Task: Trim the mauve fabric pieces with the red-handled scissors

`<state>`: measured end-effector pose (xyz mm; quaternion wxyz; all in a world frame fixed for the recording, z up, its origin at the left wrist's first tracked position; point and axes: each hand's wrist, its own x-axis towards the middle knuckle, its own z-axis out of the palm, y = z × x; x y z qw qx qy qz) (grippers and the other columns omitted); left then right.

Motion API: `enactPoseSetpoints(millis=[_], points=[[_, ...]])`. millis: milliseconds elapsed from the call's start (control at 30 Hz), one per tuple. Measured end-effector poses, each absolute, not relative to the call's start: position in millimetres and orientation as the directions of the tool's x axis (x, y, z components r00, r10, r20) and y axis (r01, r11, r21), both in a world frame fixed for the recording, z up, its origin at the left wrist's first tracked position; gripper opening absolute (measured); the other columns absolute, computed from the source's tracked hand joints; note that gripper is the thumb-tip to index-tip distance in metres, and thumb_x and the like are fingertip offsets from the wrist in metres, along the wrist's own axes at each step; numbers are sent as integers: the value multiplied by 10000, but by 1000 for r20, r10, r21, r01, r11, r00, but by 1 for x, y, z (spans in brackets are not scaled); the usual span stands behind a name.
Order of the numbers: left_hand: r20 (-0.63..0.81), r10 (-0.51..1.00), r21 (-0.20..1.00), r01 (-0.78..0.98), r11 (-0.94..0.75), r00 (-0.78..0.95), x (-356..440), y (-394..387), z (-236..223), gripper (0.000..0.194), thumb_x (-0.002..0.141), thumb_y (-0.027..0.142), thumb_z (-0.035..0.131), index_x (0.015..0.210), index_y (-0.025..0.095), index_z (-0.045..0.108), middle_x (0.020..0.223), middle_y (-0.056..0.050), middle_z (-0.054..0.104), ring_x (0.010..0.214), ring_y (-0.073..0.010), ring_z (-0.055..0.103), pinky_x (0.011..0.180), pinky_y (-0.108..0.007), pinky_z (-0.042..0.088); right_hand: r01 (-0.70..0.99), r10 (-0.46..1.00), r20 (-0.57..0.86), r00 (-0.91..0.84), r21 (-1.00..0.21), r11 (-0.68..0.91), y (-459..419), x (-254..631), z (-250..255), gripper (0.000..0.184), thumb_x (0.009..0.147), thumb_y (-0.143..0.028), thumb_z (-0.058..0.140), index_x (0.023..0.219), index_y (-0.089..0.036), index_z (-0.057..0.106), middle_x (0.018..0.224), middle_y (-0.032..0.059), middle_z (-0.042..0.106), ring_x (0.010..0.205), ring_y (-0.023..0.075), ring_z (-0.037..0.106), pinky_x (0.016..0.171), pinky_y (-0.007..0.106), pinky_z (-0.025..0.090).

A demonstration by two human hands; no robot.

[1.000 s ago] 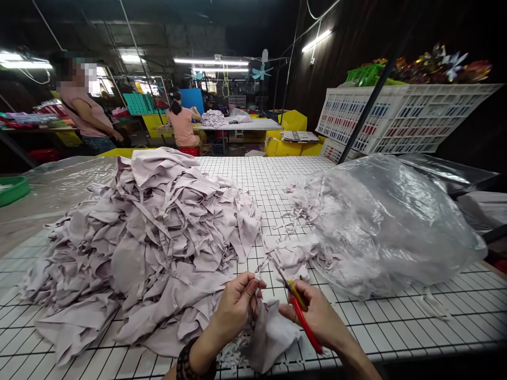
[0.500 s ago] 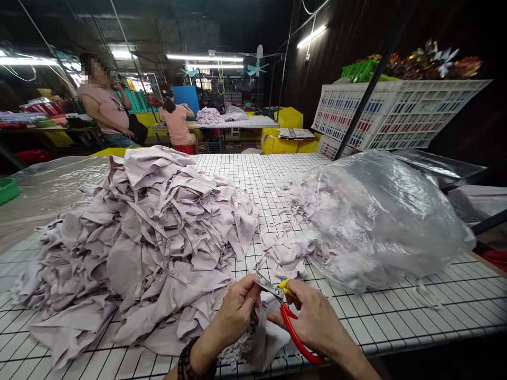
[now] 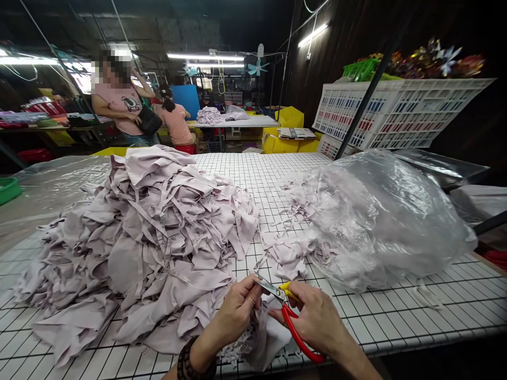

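Observation:
My right hand (image 3: pixel 315 315) is closed round scissors (image 3: pixel 295 330) with one red and one yellow handle. Their metal blades point left and reach up to my left hand (image 3: pixel 238 303). The fingers of my left hand pinch a piece of pale lilac fabric (image 3: pixel 263 338), which hangs below them toward the table. Exactly where the blades meet the fabric is hard to make out. To the left lies a tall heap of lilac fabric pieces (image 3: pixel 158 227). A small bunch of the same fabric (image 3: pixel 289 256) rests just beyond the blades.
A big clear plastic bag (image 3: pixel 392 211) with fabric in it lies on the right of the grid-patterned table (image 3: pixel 253 163). Behind it stands a white plastic crate (image 3: pixel 400 113). One person (image 3: pixel 124 105) stands across the room, and another person (image 3: pixel 176 121) sits at a further table.
The standing person in the background has moved to the right and turned. My hands, the scissors and the fabric have hardly moved.

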<state>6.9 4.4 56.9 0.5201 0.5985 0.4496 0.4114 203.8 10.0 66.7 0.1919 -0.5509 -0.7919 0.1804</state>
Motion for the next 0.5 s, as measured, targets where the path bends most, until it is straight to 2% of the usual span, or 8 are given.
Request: enactPoseSetpoints(millis=[233,367,433,500], points=[[-12,965,997,81,-10,263,6,5,52,313,934,408,444,823,155,591,594,26,478,538,-88,443,533,-195,343,788,933,110,-342,-509,348,12,206,62,364,734,-407,646,579,-218,376,536,-43,464,499,112,368,503,251,219],[-79,953,996,51,67,292,5,6,54,329,928,443,430,862,161,586,602,31,468,505,-87,438,513,-200,348,753,944,41,-327,-592,286,12,205,59,416,731,-411,656,562,-214,331,512,-46,440,491,106,352,492,244,223],[-48,956,993,119,14,290,4,7,57,350,941,436,389,864,167,598,639,8,502,574,-112,483,570,-218,386,709,948,-21,-319,-669,224,14,206,57,417,727,-421,663,570,-214,337,514,-51,422,498,105,344,488,239,230],[15,960,954,283,-97,279,4,5,55,331,936,416,391,883,183,620,787,-42,572,769,-165,547,730,-266,429,638,943,-99,-319,-758,136,15,210,55,381,734,-429,660,603,-213,375,541,-57,410,519,106,349,490,231,248]])
